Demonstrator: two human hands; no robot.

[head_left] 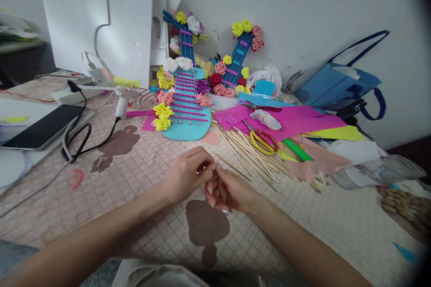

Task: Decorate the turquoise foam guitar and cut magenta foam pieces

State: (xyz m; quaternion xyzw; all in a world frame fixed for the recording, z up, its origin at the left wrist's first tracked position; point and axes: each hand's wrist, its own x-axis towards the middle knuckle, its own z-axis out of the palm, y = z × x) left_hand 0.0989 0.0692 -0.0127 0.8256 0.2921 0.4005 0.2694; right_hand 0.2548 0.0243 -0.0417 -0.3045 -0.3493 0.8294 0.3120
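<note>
Above the near middle of the table, my left hand (191, 171) and my right hand (232, 188) meet, thumbs and forefingers pinched together. Whatever lies between the fingertips is too small to make out. The other fingers of my right hand curl inward. Just beyond my hands lies a loose bamboo stick (233, 167), beside a pile of thin bamboo sticks (252, 154). Farther back stands a turquoise paper guitar (188, 128) with pink strips across it and crepe paper flowers (162, 116) along its sides.
A white glue gun (121, 102) with a black cable stands at left, near a phone (43, 126). Yellow-handled scissors (261, 142) lie on the sticks, with magenta paper (303, 119) behind. A blue bag (340, 83) leans at the right wall. Another decorated guitar (237, 58) leans at the back.
</note>
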